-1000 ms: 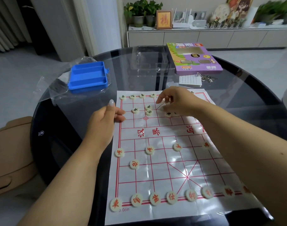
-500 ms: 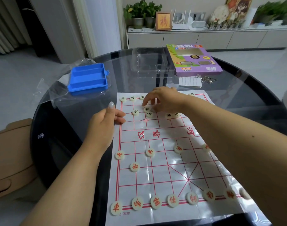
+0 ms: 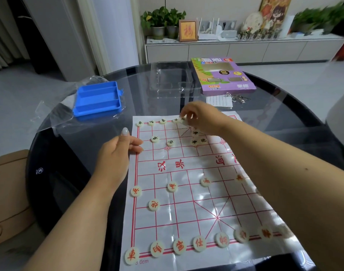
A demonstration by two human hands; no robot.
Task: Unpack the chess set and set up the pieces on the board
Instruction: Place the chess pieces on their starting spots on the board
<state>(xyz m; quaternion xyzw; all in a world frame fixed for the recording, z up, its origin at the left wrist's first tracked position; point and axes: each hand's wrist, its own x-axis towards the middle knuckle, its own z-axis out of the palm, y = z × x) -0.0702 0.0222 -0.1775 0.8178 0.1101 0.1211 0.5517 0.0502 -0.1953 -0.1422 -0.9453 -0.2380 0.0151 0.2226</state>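
— Across the middle of the frame, what have we got?

— We have the paper board (image 3: 186,192) spread on the round glass bench (image 3: 284,118). Our left hand (image 3: 116,151) rests at the board's left edge, fingertips on the paper and thumb raised, holding nothing.

— And our right hand?

— Our right hand (image 3: 201,119) reaches to the far row, upper centre of the frame. Its fingers are curled and its grip is pinched together on a pale piece (image 3: 182,118) at the palace end of that row, just beside the fourth piece along.

— Where do the other pieces sit?

— We see green-marked pieces (image 3: 154,139) in the far half: four lined along the top row, two on the row below it, and three clustered under our right wrist. Red-marked pieces (image 3: 172,186) fill the near half, with a row along the bottom edge and others set further up.

— Anything else on the bench?

— We see a blue tray (image 3: 97,99) on clear plastic wrap (image 3: 55,112) at upper left, a clear plastic insert (image 3: 173,81) behind the board, and a purple box (image 3: 223,75) at upper right with a leaflet (image 3: 219,101) and metal rings (image 3: 236,97) before it.
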